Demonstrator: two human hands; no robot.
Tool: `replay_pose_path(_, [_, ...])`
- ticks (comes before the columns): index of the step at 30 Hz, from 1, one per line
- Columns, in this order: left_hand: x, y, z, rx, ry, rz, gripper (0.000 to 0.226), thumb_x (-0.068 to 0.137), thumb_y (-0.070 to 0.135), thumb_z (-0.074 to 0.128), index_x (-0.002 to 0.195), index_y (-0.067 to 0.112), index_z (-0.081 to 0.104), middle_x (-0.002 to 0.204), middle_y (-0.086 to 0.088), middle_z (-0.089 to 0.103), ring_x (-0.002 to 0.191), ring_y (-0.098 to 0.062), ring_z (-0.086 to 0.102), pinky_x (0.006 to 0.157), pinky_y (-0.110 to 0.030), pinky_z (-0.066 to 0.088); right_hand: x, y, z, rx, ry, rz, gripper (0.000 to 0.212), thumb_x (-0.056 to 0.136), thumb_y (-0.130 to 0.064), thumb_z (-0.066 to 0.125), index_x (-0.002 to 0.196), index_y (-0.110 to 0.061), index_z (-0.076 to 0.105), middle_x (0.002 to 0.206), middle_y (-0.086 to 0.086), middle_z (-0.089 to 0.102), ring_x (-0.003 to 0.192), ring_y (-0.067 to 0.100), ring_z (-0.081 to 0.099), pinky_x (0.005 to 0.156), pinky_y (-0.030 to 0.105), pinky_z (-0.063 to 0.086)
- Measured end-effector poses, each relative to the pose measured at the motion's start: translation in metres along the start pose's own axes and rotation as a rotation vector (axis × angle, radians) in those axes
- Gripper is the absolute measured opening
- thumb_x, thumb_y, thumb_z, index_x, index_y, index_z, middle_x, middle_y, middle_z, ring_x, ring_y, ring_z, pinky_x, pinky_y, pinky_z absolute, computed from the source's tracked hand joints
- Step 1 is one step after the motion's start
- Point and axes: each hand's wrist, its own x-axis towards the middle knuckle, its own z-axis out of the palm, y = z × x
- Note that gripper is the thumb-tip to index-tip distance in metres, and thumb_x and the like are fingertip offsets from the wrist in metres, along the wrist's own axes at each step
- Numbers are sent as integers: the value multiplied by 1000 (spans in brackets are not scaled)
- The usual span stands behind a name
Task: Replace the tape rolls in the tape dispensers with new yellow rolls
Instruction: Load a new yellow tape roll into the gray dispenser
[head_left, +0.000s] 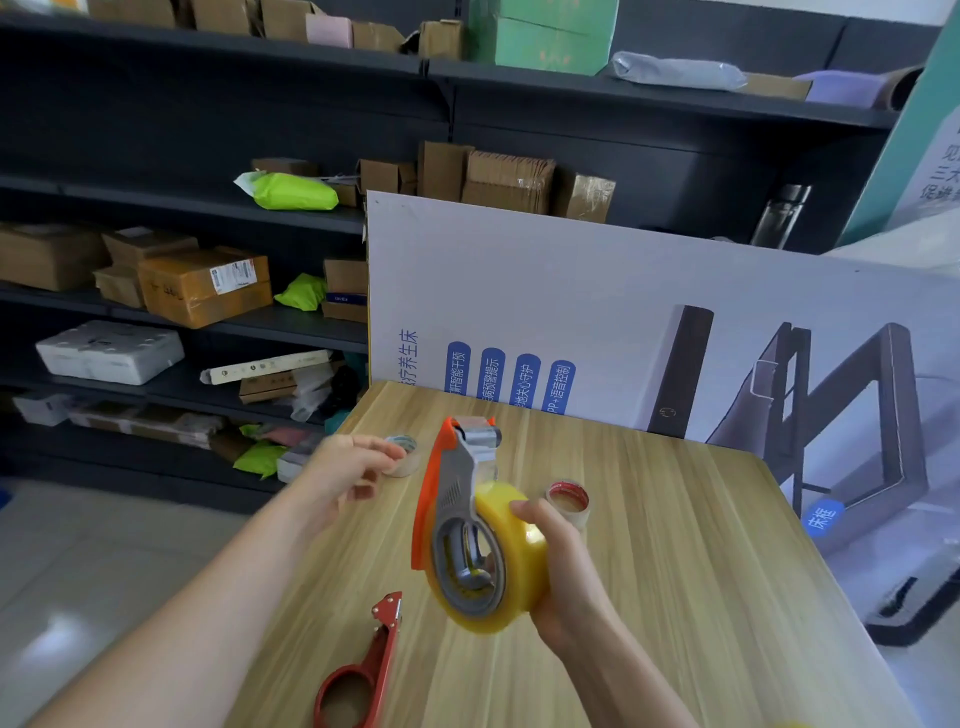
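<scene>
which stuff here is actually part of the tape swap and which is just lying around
Part of the job:
orange dispenser with yellow roll, held in right hand
red dispenser, empty, on table
two near-spent rolls
left hand

Lying about:
printed board
shelf boxes

The scene is evenly and brightly lit. A pale glare is seen on the floor (67, 629) at lower left. The left hand (348, 475) is smeared by motion blur. Shelves (208, 218) are bent by wide-angle distortion near the edges.
</scene>
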Motion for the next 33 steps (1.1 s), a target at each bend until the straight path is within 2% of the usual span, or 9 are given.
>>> replay_pose_path(1, [-3,-8,4,-42,-33,-47,14,81,-6,60,83,4,70,62,0,64,61,-15,51,57,-27,46,1,0,-2,19,-10,-7,22,60,-35,69,70,-17,77,79,15,70,76,32,64,78,43,48])
replay_pose_path(3, [-8,-21,12,-140,-76,-127,14,85,-3,57,92,4,68,67,-3,61,61,-15,52,58,-28,47,2,-1,-5,50,-16,-8,20,74,-31,67,60,-22,77,73,11,70,68,27,66,76,41,50])
replay_pose_path(8, [-21,-43,33,-316,-187,-209,19,89,3,55,102,4,68,78,-7,61,64,-15,54,57,-28,47,2,-3,-5,97,4,33,17,83,-27,63,88,-12,69,66,9,71,55,21,69,63,35,55])
replay_pose_path(15, [-40,-56,57,-440,-275,-286,21,92,10,49,88,16,69,72,-3,68,58,-12,61,55,-26,49,5,0,-9,116,32,64,20,82,-29,65,93,-13,66,64,8,73,53,21,70,61,36,55])
replay_pose_path(19, [-52,-64,63,-528,-346,-340,21,87,22,57,104,20,69,91,-6,67,81,-19,59,71,-35,49,3,0,-14,107,29,89,17,81,-29,65,90,-15,67,65,9,73,53,23,70,58,35,56])
replay_pose_path(22, [-60,-69,68,-588,-368,-399,48,75,33,63,120,18,63,114,-10,60,107,-23,55,82,-38,46,2,2,-17,101,18,99,18,80,-31,66,89,-15,67,65,7,72,52,21,69,56,33,55])
replay_pose_path(25, [-69,-72,74,-634,-327,-429,50,82,44,61,123,15,64,126,-7,63,121,-22,54,97,-42,41,0,5,-21,98,16,102,17,80,-31,66,88,-17,68,65,6,72,53,19,69,59,33,54])
replay_pose_path(29, [-83,-80,81,-739,-266,-456,43,84,57,56,92,19,75,108,-1,72,114,-20,56,107,-47,32,-3,8,-28,119,5,124,21,80,-33,66,89,-15,71,69,7,74,57,20,71,63,35,56])
replay_pose_path(33, [-94,-90,92,-820,-199,-521,44,89,41,53,55,19,71,73,2,73,103,-18,54,77,-40,38,-10,13,-34,125,1,141,23,80,-34,66,90,-14,72,75,9,74,62,23,71,67,36,57])
